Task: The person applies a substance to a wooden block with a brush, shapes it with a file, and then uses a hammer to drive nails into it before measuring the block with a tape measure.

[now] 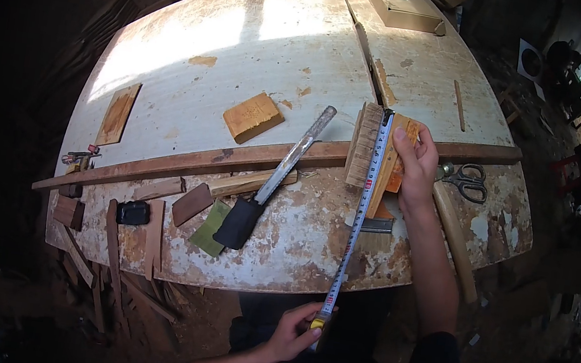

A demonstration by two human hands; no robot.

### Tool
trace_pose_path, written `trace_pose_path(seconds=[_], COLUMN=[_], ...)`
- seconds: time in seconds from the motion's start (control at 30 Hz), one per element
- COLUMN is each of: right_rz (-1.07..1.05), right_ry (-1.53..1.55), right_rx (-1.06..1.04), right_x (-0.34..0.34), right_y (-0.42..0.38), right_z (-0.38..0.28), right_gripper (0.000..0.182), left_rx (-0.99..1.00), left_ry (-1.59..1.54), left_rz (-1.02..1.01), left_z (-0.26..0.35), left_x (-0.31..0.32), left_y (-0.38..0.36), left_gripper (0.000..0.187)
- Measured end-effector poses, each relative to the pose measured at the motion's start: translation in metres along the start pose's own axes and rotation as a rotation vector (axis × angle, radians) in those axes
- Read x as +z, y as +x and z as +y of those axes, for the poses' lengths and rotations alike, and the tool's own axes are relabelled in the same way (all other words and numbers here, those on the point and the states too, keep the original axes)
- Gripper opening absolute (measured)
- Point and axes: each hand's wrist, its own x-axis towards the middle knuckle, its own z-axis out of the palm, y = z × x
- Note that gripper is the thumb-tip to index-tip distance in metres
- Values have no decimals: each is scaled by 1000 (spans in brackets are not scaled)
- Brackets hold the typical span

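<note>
My left hand (292, 334), below the table's front edge, is closed round the case of a yellow tape measure (318, 323). The blade (350, 244) is pulled out and runs up across the table, its hooked end near the top of a wooden block (389, 167). My right hand (417, 165) grips this yellowish block from its right side, thumb on its upper face. A rough, grey-brown piece of wood (363, 145) stands along the left side of the blade. Beneath the block, a metal-edged tool (376, 226) lies partly hidden.
A long wooden bar (212, 160) crosses the worn table (295, 256). Scissors (468, 183) lie right of my right hand, near a curved wooden strip (458, 248). A black-handled metal blade (285, 170), wood offcuts (253, 116) and a green sheet (211, 230) lie left. A cardboard box (404, 7) sits at the back.
</note>
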Motion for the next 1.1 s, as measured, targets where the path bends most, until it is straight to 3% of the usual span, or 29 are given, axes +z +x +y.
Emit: trace_pose_path(seconds=[1.1], right_rz=[16], right_ry=[-32], right_rx=[13], right_x=[2], right_y=[1], right_z=[0], right_gripper=[35], left_rx=[-5], left_ry=[-14], left_rz=[12], left_z=[8], left_x=[-7], left_y=[1], left_gripper=[58])
